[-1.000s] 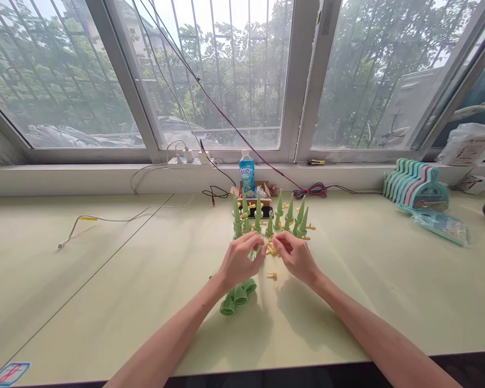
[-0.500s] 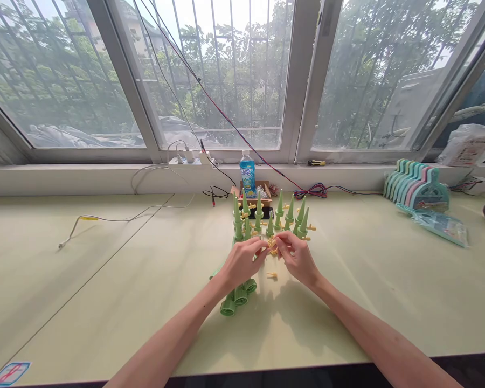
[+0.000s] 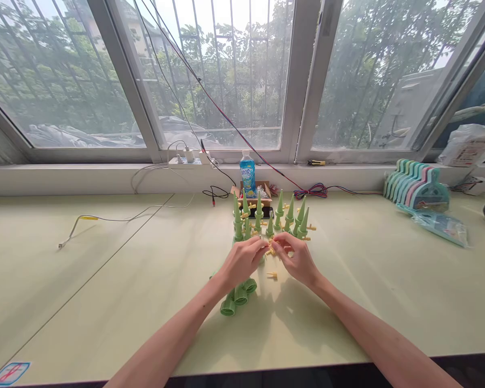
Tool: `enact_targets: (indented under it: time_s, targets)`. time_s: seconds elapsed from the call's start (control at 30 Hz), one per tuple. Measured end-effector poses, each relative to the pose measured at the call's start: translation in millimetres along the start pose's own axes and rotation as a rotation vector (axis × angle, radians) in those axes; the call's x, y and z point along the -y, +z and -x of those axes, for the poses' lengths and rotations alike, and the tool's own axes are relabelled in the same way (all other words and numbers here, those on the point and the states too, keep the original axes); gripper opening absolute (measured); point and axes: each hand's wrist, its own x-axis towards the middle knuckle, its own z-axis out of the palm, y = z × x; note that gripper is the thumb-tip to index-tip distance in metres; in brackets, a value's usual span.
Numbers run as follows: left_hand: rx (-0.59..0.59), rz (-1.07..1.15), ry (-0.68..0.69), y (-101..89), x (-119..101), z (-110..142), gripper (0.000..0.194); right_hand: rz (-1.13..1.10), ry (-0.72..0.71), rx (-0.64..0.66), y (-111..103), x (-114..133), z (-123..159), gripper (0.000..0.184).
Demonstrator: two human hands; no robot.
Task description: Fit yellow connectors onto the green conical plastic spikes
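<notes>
two hands (image 3: 244, 261) (image 3: 296, 260) nearly meet beyond one stray yellow piece (image 3: 272, 275).

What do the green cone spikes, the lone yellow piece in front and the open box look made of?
Green cone spikes: probably molded plastic, satin; even colour and identical tapered shapes suggest it.
Lone yellow piece: likely plastic, uniformly coloured, though too small to judge its finish.
Open box: apparently cardboard, matte; brown, with thin folded-out flaps.

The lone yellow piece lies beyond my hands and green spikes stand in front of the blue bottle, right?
Not quite: the head view shows the lone yellow piece nearer you than your left hand and right hand. Green spikes do stand in front of the blue bottle.
</notes>
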Motion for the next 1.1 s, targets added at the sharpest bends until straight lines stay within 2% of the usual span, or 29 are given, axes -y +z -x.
enact_targets:
  time_s: [0.33, 0.73, 0.97, 1.1]
  targets:
    - [-0.072, -0.016, -0.03, -0.1, 0.5, -0.2, 0.02, -0.035, 0.027, -0.019, 1.8, -2.0, -0.2, 0.019]
    - [-0.081, -0.014, -0.075, -0.8, -1.6, 0.1, 0.02, -0.041, 0.043, -0.038, 1.7, -0.9, -0.2, 0.023]
    - [-0.235, 0.046, -0.237, -2.3, -2.4, -1.8, 0.024, -0.022, 0.067, -0.132, 0.7, -0.5, -1.3, 0.021]
    - [-0.196, 0.015, -0.268, -1.7, -0.5, -2.5, 0.022, -0.005, 0.071, -0.151, 0.6, -1.2, -1.8, 0.023]
